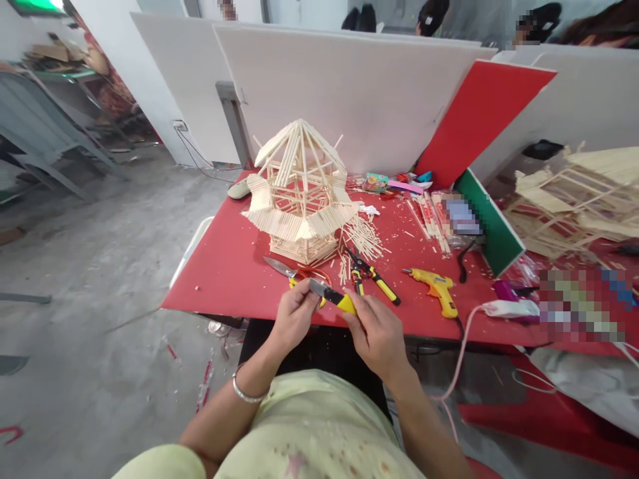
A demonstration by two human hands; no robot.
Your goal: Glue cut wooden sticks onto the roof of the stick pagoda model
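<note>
My right hand [382,332] is closed round the yellow end of a yellow and black utility knife [333,295]. Its grey blade end points left, to where the fingers of my left hand [295,316] pinch it. Just beyond my hands lie scissors [282,267] with orange-red handles, partly hidden. Black and yellow cutting pliers [372,276] rest beside them with their handles apart. Behind these stands a pagoda-like model [302,199] of thin wooden sticks, with a flared lower roof and a partly covered, pointed upper frame.
A yellow glue gun [434,289] lies to the right, with loose cut sticks [367,233] nearer the model. Further right are packed chopsticks [434,223], a phone [462,216], a green board [492,226] and a second stick model [569,199]. White panels [339,93] rise behind the red table [214,279].
</note>
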